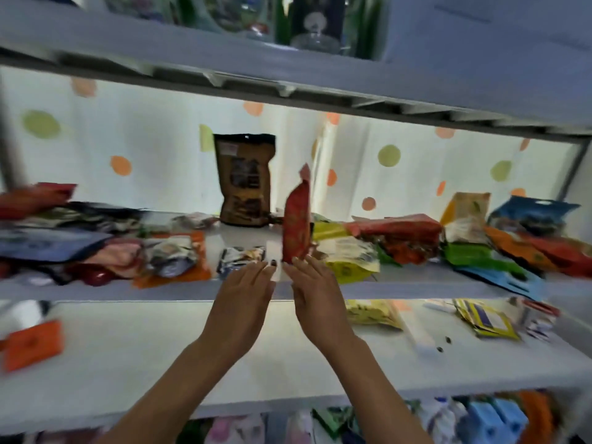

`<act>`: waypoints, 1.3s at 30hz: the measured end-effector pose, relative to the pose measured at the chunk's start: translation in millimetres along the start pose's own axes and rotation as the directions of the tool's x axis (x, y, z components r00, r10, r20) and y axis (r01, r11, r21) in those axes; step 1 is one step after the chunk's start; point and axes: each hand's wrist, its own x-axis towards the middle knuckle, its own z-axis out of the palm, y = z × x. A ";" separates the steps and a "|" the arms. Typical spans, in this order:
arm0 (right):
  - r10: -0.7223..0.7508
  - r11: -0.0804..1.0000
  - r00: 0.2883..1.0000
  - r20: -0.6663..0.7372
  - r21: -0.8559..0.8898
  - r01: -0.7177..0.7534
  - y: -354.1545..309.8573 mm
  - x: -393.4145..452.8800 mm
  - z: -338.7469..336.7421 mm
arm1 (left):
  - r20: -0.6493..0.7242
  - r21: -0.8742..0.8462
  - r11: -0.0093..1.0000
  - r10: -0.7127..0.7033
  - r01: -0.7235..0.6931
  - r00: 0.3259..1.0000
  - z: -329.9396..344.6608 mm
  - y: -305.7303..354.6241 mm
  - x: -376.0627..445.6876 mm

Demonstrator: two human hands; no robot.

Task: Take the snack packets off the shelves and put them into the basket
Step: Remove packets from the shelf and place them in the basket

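Note:
A red snack packet (297, 219) stands on edge above the middle shelf (416, 285). My right hand (315, 296) grips its lower end with the fingertips. My left hand (245, 299) reaches up beside it with fingers stretched; its tips touch a small white strip (275, 261), and blur hides whether it is pinched. A brown pouch (245, 181) stands upright at the back of the shelf. Heaps of coloured packets lie on the left (96, 248) and on the right (400, 238). No basket is in view.
A lower white shelf (160, 354) carries an orange packet (32, 344) at left and yellow packets (373, 314) at right. Glassware (315, 33) stands on the top shelf. More packets (490, 421) fill the bottom level. A dotted curtain (128, 139) hangs behind.

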 end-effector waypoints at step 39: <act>0.605 0.760 0.796 -0.017 0.312 -0.570 26.6 120.8 43.5 | 0.104 -0.296 0.948 -0.090 0.117 0.990 -6.5 -58.8 13.9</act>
